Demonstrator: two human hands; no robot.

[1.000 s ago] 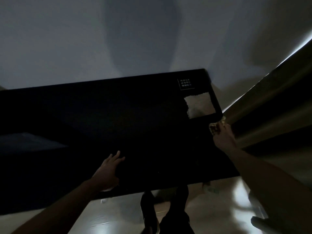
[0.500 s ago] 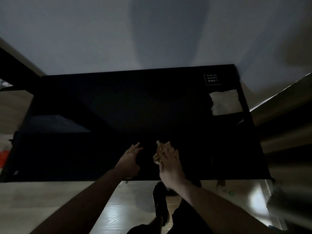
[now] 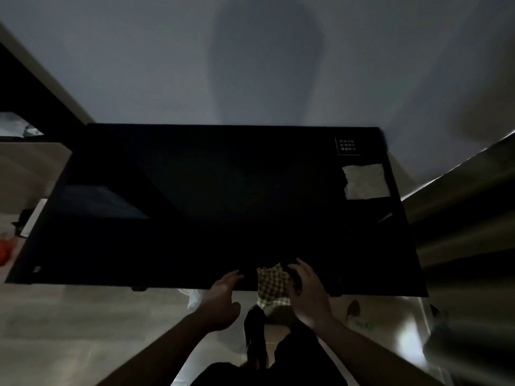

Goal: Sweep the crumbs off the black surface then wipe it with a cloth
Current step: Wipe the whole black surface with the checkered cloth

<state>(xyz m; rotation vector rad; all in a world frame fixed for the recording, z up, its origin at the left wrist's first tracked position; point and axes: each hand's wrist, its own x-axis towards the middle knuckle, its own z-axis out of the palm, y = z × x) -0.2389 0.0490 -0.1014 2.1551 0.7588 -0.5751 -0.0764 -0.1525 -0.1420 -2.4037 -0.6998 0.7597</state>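
Observation:
The black surface point(image 3: 223, 207) fills the middle of the dim head view, set against a grey wall. A checkered cloth point(image 3: 272, 285) hangs over its near edge, partly on the top and partly drooping below it. My right hand point(image 3: 308, 293) holds the cloth from the right with curled fingers. My left hand point(image 3: 223, 296) is just left of the cloth at the same edge, fingers stretched out toward the surface. Crumbs are too dark to make out.
A torn pale paper patch point(image 3: 365, 181) and a small white-printed label point(image 3: 347, 146) sit at the surface's far right corner. Pale wooden floor point(image 3: 83, 330) lies below, with my dark legs point(image 3: 259, 344). An orange object point(image 3: 5, 252) is at far left.
My right hand carried the cloth from the right edge to the middle, then pulled it back to the near edge, where it now hangs over. My left hand drew back to the edge.

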